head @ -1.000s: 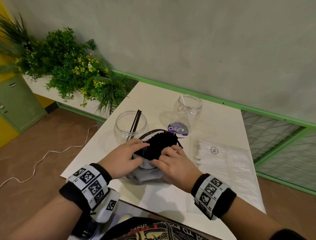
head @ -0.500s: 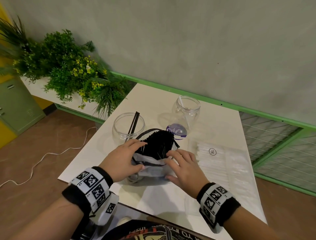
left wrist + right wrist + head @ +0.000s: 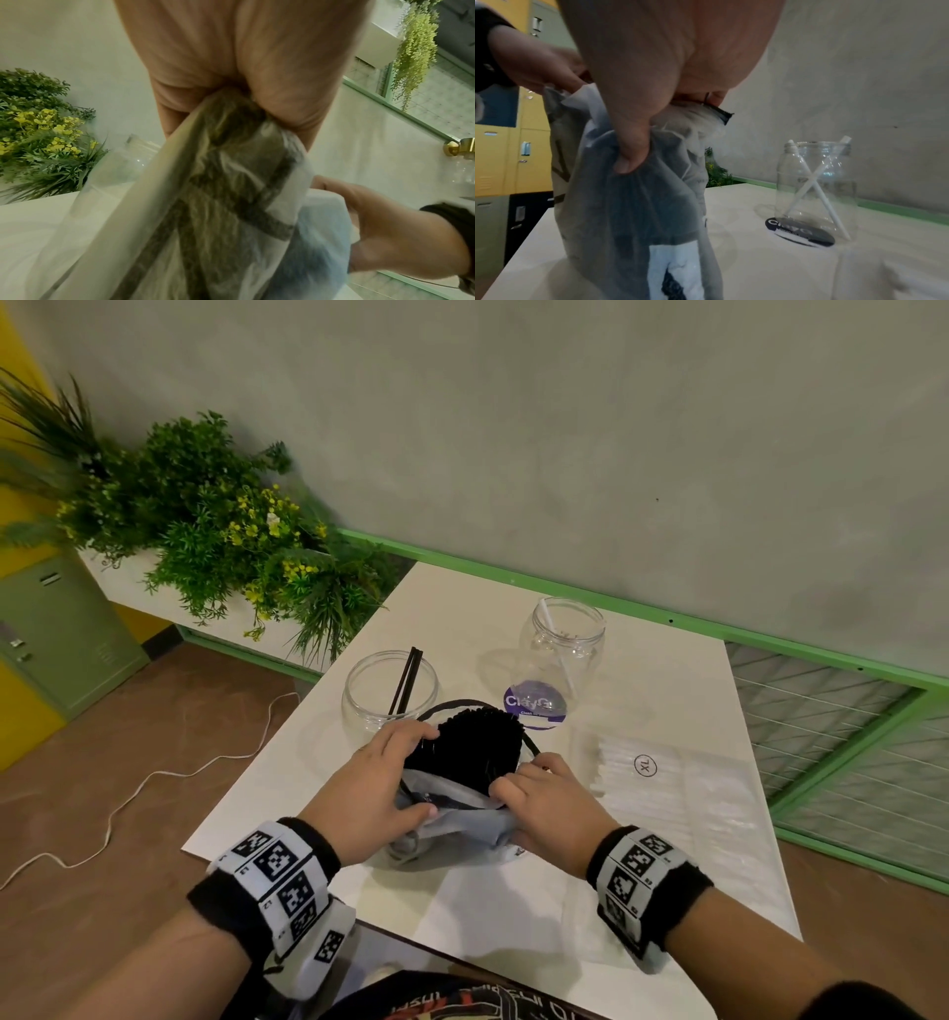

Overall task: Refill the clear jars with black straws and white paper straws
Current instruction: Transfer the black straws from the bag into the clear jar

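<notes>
Now, from the head view, the right hand (image 3: 549,806) is seen curled onto the rim of the bag (image 3: 452,824), where 0.5 s ago its fingers lay spread; the left hand (image 3: 380,788) is kept gripped on the opposite rim. The black straws (image 3: 464,749) are exposed, so pulling them out seems near. 2 black straws stand in the round jar (image 3: 390,695) on the desk (image 3: 513,906).

At the left wrist, bag film (image 3: 218,203) is pinched, though blurred.

At the right wrist, the bag is clutched; 2 white straws (image 3: 816,188) are crossed in the tall jar (image 3: 816,186).
</notes>
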`<act>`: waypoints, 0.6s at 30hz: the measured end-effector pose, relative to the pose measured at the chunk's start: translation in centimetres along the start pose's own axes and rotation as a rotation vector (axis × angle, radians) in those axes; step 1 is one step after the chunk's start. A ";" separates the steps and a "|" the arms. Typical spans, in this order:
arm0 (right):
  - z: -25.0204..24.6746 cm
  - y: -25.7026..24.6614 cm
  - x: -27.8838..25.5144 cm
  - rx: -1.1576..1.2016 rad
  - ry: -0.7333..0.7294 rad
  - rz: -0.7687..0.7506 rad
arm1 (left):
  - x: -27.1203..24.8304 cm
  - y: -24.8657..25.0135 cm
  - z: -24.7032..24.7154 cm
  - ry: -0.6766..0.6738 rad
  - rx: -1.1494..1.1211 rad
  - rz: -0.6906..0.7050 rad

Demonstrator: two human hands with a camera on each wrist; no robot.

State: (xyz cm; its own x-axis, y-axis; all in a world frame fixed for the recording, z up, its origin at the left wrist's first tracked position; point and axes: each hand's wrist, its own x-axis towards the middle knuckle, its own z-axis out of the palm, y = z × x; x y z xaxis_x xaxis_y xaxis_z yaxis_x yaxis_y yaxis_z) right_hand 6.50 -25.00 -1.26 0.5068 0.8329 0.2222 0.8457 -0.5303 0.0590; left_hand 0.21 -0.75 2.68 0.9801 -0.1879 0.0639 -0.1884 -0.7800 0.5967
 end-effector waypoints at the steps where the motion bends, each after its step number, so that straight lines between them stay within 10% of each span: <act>1: 0.1 -0.1 0.0 0.011 0.033 0.018 | -0.1 0.1 0.1 0.019 -0.001 0.017; 18: -1.1 -4.5 1.4 0.647 0.006 0.466 | 0.1 0.7 1.3 0.206 0.007 0.028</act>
State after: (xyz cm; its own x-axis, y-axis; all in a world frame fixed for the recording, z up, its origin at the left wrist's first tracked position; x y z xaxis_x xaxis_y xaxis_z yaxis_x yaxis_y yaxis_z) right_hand 3.22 -21.66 -0.11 0.8326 0.5465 0.0899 0.4770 -0.6251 -0.6179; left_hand 0.08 -2.04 2.07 0.9664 -0.0842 0.2427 -0.2155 -0.7802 0.5872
